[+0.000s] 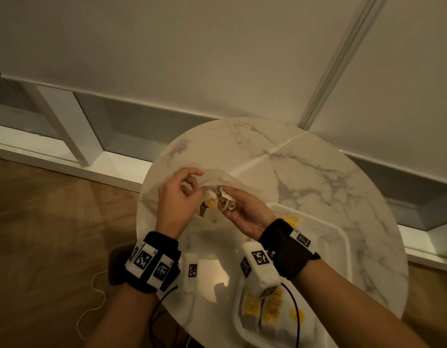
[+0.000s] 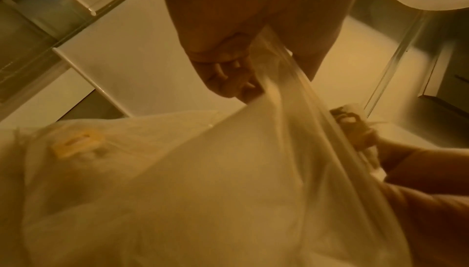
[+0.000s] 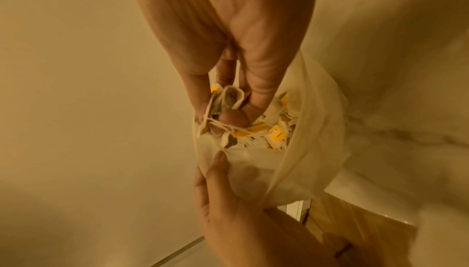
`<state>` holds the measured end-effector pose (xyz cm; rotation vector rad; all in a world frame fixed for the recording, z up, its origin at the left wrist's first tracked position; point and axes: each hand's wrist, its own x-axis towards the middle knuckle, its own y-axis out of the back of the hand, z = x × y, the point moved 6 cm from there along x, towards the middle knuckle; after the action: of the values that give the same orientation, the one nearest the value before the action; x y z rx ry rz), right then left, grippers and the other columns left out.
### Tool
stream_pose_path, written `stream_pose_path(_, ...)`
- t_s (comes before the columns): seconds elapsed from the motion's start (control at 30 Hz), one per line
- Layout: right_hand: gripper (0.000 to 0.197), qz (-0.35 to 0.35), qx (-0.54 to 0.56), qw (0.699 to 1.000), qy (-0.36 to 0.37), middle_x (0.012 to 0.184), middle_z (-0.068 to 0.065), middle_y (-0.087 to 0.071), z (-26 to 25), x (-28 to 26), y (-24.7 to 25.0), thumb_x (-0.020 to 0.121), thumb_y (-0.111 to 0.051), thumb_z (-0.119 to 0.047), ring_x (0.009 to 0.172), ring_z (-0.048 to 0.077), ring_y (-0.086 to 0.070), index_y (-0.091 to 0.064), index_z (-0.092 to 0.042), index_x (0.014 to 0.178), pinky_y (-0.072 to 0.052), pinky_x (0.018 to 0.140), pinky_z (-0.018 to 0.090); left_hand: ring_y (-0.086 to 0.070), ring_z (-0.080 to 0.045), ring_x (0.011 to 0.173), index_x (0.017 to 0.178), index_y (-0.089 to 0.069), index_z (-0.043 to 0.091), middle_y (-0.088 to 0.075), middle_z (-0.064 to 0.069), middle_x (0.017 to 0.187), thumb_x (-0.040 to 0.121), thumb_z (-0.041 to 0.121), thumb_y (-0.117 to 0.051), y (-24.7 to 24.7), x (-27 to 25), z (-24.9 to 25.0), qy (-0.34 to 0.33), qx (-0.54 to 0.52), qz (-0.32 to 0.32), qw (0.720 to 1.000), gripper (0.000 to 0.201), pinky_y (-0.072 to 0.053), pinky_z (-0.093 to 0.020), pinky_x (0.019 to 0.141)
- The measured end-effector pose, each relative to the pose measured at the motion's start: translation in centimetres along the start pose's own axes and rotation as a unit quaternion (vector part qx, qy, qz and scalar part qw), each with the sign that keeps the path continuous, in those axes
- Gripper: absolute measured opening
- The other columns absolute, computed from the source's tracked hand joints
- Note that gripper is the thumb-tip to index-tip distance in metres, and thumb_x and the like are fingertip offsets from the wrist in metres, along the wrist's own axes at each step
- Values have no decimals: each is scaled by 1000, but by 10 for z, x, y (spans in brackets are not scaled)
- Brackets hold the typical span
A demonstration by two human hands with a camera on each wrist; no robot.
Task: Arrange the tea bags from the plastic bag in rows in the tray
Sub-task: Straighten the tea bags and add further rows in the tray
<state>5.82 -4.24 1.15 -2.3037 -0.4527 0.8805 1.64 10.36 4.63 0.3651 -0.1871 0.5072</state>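
While the head view looks down on the round marble worktop (image 1: pixel 317 172), the left hand (image 1: pixel 177 199) pinches the rim of the clear plastic bag (image 1: pixel 217 179) and lifts it open, and the right hand (image 1: pixel 245 209) closes its fingers round a small bunch of tea bags (image 1: pixel 223 200) at the bag's mouth. The white tray (image 1: pixel 342 237) sits on the worktop just under the right wrist, with tea bags bearing yellow tags already lined up at its near end.

In the left wrist view, the left hand's fingers (image 2: pixel 223 74) are curled tight on the plastic film, which stretches thin and wrinkled toward the right hand; a yellow tag (image 2: pixel 76 144) shows dimly through the bag wall.

In the right wrist view, the right hand's fingertips (image 3: pixel 233 118) clamp a crumpled tea bag whose string loops over them, and more tea bags with yellow tags (image 3: pixel 276 133) lie loose deeper in the bag.

The tea bags look very light, soft and easy to tear, and their strings seem apt to tangle, so a gentle pinch on the paper body, not the string, likely serves best. The bag film looks slippery and limp; holding it at the rim keeps the mouth open.
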Motion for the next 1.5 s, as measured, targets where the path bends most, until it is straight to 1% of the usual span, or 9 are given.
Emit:
stream_pose_path(0.17,19,-28,33,998,-37,97,13,-71,14,-17,4,81,-61,-9,80,16,-62,-78,-3,83,-53,66,19,-53,-20,64,97,-70,22,-58,4,76,79,-3,-67,-3,2,0,10,0,7,1000,30,-44,-22,60)
stream_pose_path(0.27,20,-30,26,997,-63,106,14,-69,26,-23,9,73,-77,-9,86,18,-60,-77,-2,92,-53,71,21,-49,-12,61,96,-71,17,-57,5,75,81,-5,-63,-1,0,2,-2,-19,21,1000,28,-42,-18,57)
stream_pose_path(0.37,58,-41,11,997,-62,120,18,-62,29,-28,11,54,-95,-14,95,22,-55,-73,-1,106,-52,79,25,-47,-5,60,96,-72,17,-57,6,76,81,-5,-62,-2,0,0,3,-19,17,1000,29,-39,-13,57)
stream_pose_path(0.5,61,-73,25,995,-60,128,20,-55,25,-46,13,59,-94,-14,103,24,-45,-70,-2,114,-36,92,33,-50,-19,63,98,-71,19,-58,3,79,78,-3,-69,-4,-2,0,3,10,-19,1000,30,-40,-14,57)
stream_pose_path(0.67,47,-123,45,991,-40,92,9,-69,1,-84,11,55,-95,-14,61,11,-58,-76,-5,97,-49,59,18,-56,-9,91,117,-62,29,-58,11,104,80,20,-79,-2,-28,11,-31,56,-82,995,42,-46,-21,74)
stream_pose_path(0.83,44,-98,74,992,-32,92,12,-70,-8,-104,39,58,-94,-10,60,14,-62,-74,-2,97,-53,59,21,-45,-9,125,132,-55,29,-47,11,133,76,34,-72,-23,-73,61,-181,80,-172,965,59,-36,-18,103)
stream_pose_path(1.0,39,-80,112,990,-38,110,17,-67,0,-117,74,79,-80,-9,83,23,-68,-64,-2,114,-56,75,33,-58,-11,112,109,-73,21,-62,10,123,82,24,-73,-65,-92,74,-239,50,-229,942,27,-48,-38,91)
stream_pose_path(1.13,36,-51,133,988,-54,96,15,-64,7,-135,110,76,-76,-12,68,21,-59,-61,-2,108,-51,65,35,-64,-2,97,92,-76,25,-69,17,99,83,31,-75,-96,-100,84,-275,29,-272,922,11,-49,-41,83)
stream_pose_path(1.5,21,29,216,973,-80,87,10,-52,14,-156,164,87,-48,-23,64,22,-56,-60,-6,91,-50,59,32,-62,1,90,88,-74,31,-67,18,90,84,36,-71,-166,-135,108,-303,60,-417,855,7,-47,-40,80)
